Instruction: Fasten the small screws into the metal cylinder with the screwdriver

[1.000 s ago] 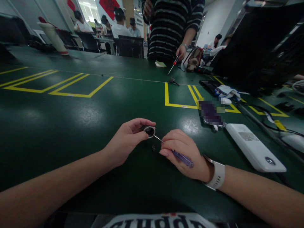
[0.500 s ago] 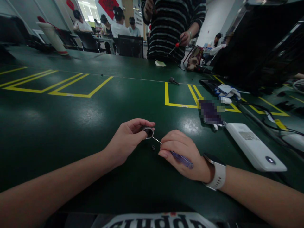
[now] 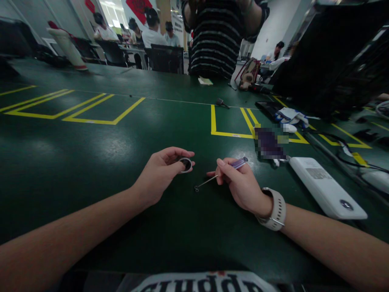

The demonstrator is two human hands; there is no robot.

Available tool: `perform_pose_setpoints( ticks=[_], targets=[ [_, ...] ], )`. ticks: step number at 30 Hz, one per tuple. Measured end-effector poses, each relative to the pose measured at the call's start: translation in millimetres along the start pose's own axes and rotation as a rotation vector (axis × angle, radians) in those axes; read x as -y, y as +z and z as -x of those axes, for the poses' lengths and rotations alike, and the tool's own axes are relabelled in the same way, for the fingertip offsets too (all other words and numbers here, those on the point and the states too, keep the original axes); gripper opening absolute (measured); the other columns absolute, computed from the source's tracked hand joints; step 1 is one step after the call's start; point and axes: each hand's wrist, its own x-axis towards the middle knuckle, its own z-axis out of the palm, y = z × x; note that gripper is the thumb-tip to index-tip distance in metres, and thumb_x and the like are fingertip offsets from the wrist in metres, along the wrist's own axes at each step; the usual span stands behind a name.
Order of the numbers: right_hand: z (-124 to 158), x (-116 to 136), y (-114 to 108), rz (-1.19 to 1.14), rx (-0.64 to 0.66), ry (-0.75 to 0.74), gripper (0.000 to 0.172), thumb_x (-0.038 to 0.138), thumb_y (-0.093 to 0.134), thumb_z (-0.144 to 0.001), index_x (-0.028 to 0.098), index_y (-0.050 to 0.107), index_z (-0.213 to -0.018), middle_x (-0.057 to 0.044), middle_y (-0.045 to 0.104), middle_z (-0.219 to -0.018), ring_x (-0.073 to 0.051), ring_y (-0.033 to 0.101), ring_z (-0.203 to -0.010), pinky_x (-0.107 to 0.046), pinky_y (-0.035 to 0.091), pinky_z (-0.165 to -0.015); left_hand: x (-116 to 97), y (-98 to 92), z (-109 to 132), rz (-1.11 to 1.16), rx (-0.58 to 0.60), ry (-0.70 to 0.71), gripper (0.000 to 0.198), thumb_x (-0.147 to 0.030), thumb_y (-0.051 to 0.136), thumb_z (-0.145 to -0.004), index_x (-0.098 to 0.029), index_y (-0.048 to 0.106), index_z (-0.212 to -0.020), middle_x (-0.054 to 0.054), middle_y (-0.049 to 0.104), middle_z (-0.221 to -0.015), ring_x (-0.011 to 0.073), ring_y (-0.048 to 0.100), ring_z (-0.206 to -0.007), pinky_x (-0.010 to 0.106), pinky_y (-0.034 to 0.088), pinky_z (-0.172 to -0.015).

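My left hand (image 3: 162, 172) pinches a small round part with a pale rim and dark inside (image 3: 186, 164), its hollow side facing me. My right hand (image 3: 240, 180) is closed round the purple handle of a screwdriver (image 3: 239, 163), whose thin shaft slants down to the left. The tip is at two tiny dark rings (image 3: 196, 189) lying on the green table (image 3: 170, 239); whether it touches them I cannot tell. The screwdriver and the round part are apart.
A white power bank (image 3: 328, 190) lies right of my right hand, beside a blurred dark phone-like object (image 3: 270, 142). Farther back are a small dark part (image 3: 223, 103), a white-and-blue cloth (image 3: 291, 117) and cables. A person in a striped top (image 3: 214, 40) stands across the table.
My right hand has turned over, taking the screwdriver tip from the round part down to the rings. My left hand has shifted slightly left and up. The person opposite has raised their hands.
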Motion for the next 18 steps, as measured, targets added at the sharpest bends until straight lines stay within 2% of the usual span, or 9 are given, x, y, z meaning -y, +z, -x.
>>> perform_pose_setpoints(
  ticks=[3,6,11,14,18],
  targets=[
    [-1.4,-1.2,0.1,0.005,-0.01,0.012,0.032,0.041,0.058,-0.084,0.019,0.054,-0.06,0.005,0.05,-0.053,-0.01,0.05,-0.055,-0.034,0.049,-0.08,-0.2,-0.2,0.6,0.003,0.006,-0.012,0.019,-0.014,0.068,-0.066,-0.017,0.068,-0.085,0.005,0.069,-0.098,0.0192,0.065,-0.09,0.033,0.051,-0.084],
    [0.1,0.6,0.7,0.09,-0.001,-0.018,0.032,0.041,0.057,-0.084,0.019,0.054,-0.061,0.005,0.051,-0.054,-0.01,0.051,-0.056,-0.03,0.048,-0.072,1.5,-1.2,0.3,-0.009,0.01,-0.017,0.021,-0.014,0.067,-0.066,-0.017,0.067,-0.087,0.005,0.069,-0.098,0.0193,0.064,-0.092,0.033,0.049,-0.086],
    [7.6,13.0,3.5,0.435,0.021,-0.09,0.034,0.04,0.05,-0.088,0.019,0.054,-0.062,0.003,0.052,-0.057,-0.011,0.05,-0.056,-0.027,0.042,-0.058,4.7,-2.7,-0.5,-0.025,0.024,-0.022,0.026,-0.016,0.067,-0.066,-0.018,0.066,-0.092,0.005,0.068,-0.095,0.0205,0.063,-0.093,0.038,0.046,-0.09],
    [14.4,20.2,7.8,0.676,0.06,-0.307,0.03,0.032,0.048,-0.09,0.019,0.052,-0.064,0.002,0.052,-0.06,-0.012,0.051,-0.059,-0.029,0.042,-0.061,4.9,-2.1,0.0,-0.033,0.023,-0.006,0.029,-0.018,0.068,-0.065,-0.018,0.065,-0.094,0.005,0.068,-0.095,0.0206,0.063,-0.094,0.038,0.045,-0.091],
    [18.8,20.4,11.9,0.992,0.275,-0.638,0.022,0.024,0.047,-0.09,0.017,0.055,-0.071,-0.002,0.059,-0.067,-0.015,0.054,-0.067,-0.035,0.043,-0.075,4.1,-0.6,0.4,-0.016,-0.009,0.05,0.031,-0.017,0.071,-0.063,-0.018,0.063,-0.092,0.004,0.067,-0.098,0.0198,0.062,-0.096,0.035,0.046,-0.09]
  ],
)
